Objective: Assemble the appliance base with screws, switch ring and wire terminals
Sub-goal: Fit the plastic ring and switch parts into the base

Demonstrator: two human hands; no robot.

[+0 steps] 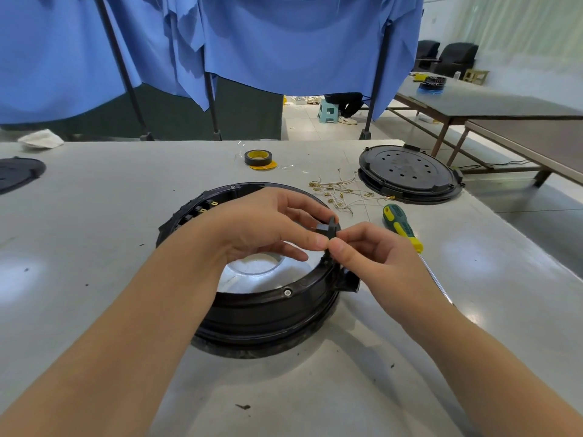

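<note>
The round black appliance base (252, 307) lies in the middle of the grey table, its shiny metal plate (255, 272) showing inside. Both hands meet above its right rim. My left hand (268, 225) and my right hand (369, 250) pinch a small black plastic part (331, 230) between fingertips and thumbs. A white screw head (287, 292) sits on the near rim. Brass terminals (208, 207) show on the inner left wall. A heap of thin wires with brass terminals (340, 192) lies to the right behind the base. A green-and-yellow screwdriver (402, 227) lies right of my right hand.
A black round cover plate (408, 173) lies at the table's right far corner. A roll of black tape (258, 157) stands behind the base. Another black disc (17, 173) lies at the left edge, near a white cloth (41, 138). Blue drapes hang behind the table.
</note>
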